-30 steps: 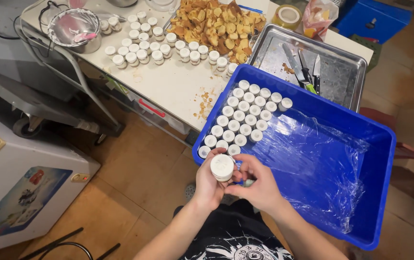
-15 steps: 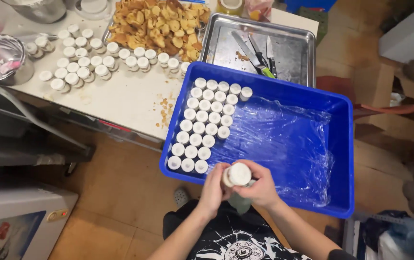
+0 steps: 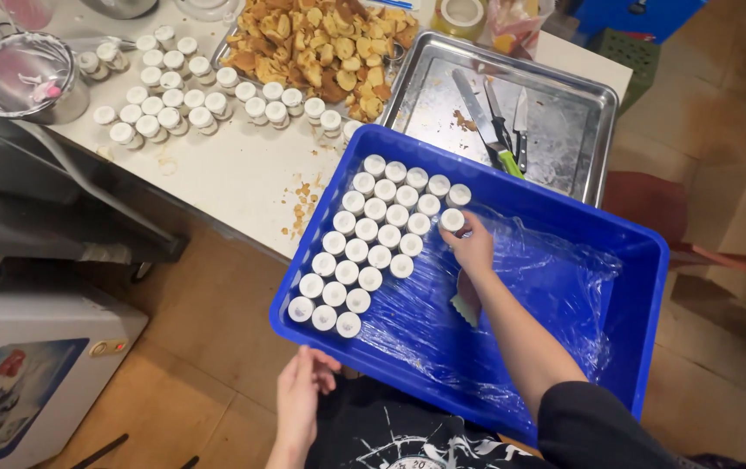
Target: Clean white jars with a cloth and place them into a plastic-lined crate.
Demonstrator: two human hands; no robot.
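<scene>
A blue plastic crate (image 3: 564, 217) lined with clear film rests half on the table and half over my lap. Several small white-capped jars (image 3: 373, 243) stand in neat rows in its left part. My right hand (image 3: 474, 249) reaches into the crate and grips one white-capped jar (image 3: 452, 220) at the right end of the rows, beside the others. My left hand (image 3: 299, 395) sits at the crate's near left corner, fingers spread against its rim, holding nothing else.
More small white-capped jars (image 3: 173, 95) stand on the white table. A tray of golden fried pieces (image 3: 321, 43) lies behind them. A steel tray (image 3: 564, 139) holds knives (image 3: 494, 122). A glass bowl (image 3: 17, 74) sits far left. A white appliance (image 3: 34, 382) stands on the floor.
Both hands held one jar above my lap. Now my right hand has carried it into the crate to the end of the rows, and my left hand has dropped to the crate's corner.
</scene>
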